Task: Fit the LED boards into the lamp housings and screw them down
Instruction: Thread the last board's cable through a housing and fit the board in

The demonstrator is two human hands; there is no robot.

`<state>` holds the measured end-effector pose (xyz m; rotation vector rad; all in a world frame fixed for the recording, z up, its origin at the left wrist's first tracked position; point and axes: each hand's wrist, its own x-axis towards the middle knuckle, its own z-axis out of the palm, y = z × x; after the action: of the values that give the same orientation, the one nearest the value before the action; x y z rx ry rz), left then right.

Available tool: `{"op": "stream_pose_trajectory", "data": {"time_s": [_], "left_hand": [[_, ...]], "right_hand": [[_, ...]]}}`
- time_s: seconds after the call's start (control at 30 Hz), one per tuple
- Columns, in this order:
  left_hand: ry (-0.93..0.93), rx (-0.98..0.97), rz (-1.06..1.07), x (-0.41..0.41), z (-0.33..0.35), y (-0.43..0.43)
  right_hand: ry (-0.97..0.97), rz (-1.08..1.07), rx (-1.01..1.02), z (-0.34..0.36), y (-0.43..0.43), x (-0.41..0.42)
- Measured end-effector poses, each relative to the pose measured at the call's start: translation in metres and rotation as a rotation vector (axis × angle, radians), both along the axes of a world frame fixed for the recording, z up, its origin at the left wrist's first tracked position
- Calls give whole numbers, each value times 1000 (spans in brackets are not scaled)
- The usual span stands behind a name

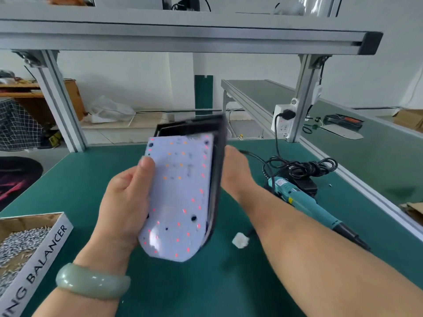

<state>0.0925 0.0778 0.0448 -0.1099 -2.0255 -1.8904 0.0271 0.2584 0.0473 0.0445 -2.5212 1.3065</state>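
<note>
White board (180,197) meets housing (217,156)

Head view: left hand (126,197) grips the board against the black housing, above the green table (91,179). Right hand (235,170) sits behind it, grip hidden. Fitting step, probably; next needs holes aligned, then the screwdriver (304,202).

White LED board (180,197), red-orange dots; green mat (183,289)
</note>
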Motion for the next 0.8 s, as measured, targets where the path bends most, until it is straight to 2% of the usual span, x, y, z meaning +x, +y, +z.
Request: {"op": "stream_pose_trajectory", "data": {"time_s": [0.07, 0.13, 0.27, 0.33, 0.43, 0.6, 0.67, 0.8], "left_hand": [[61, -92, -29, -1, 3, 0], [47, -116, 17, -4, 2, 3], [36, -137, 134, -7, -2, 6], [15, -124, 134, -8, -6, 10], [-17, -148, 124, -9, -14, 19], [80, -264, 169, -7, -14, 23], [120, -305, 218, -6, -13, 25], [187, -495, 275, -6, -16, 27]], "right_hand": [[24, -28, 101, 1, 9, -9], [32, 1, 82, 7, 15, -12], [6, -71, -449, 20, 14, 6], [-106, 50, -630, 16, 7, 27], [-236, 260, -702, 9, -6, 58], [-147, 135, -684, 2, -10, 69], [-152, 148, -673, -5, -15, 71], [-20, 196, -663, -12, -22, 72]]}}
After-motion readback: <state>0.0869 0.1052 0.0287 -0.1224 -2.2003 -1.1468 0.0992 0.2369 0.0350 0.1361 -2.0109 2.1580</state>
